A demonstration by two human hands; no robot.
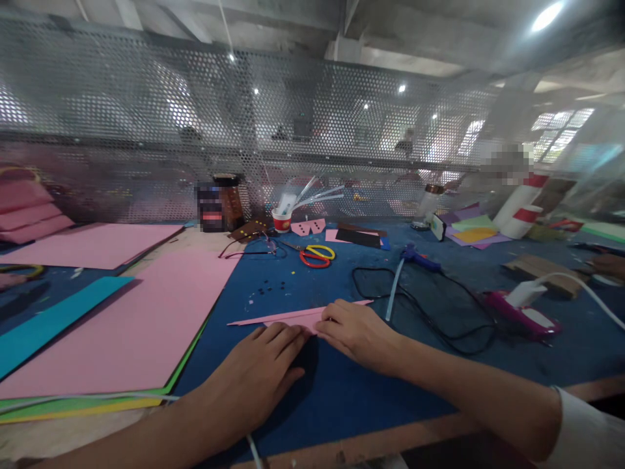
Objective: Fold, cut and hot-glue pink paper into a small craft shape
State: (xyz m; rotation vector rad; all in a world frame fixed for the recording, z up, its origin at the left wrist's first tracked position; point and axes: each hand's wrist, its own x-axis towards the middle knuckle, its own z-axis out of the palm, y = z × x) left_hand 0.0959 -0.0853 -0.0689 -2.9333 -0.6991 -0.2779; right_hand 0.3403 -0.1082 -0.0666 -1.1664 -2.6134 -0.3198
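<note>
I've got the scissors ahead from my remote post. Right of them, the glue gun, black cable looping around, clear stick pointing towards the right hand. Red-and-white cup just beyond; eyeglasses to the left, pink sheets farther left. And nearer than the scissors, on the bench, the folded pink paper, both hands on it! Left hand: fingers extended, resting flat there, gripping nothing. Right: fingers curled; whether they're pinching, I can't tell.
</note>
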